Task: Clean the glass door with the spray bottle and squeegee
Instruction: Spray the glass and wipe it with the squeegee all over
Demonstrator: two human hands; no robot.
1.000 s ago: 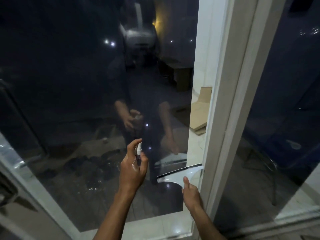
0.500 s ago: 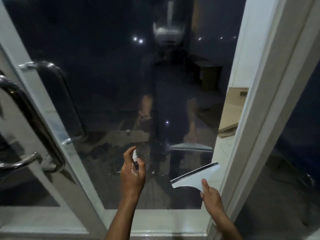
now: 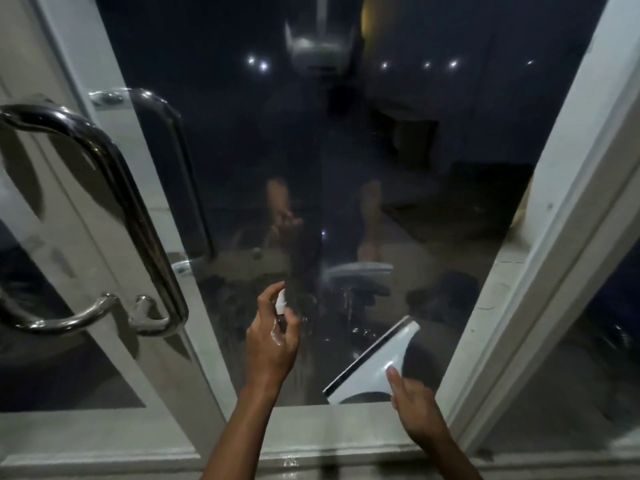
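The dark glass door fills the middle of the view inside a white frame. My left hand grips a small spray bottle, its white nozzle pointing at the lower glass and my index finger on top of it. Droplets and streaks of wet show on the glass just right of the nozzle. My right hand holds a white squeegee by its handle, the black blade tilted up to the right, low in front of the pane near the bottom rail.
A chrome pull handle stands out from the door's left stile, with a lever handle below it. A white door post slants along the right. The bottom rail runs under both hands.
The view has swung left and closer, bringing the chrome handles into sight. The squeegee has tilted more steeply and sunk toward the bottom rail. My left hand keeps the bottle aimed at the lower glass.
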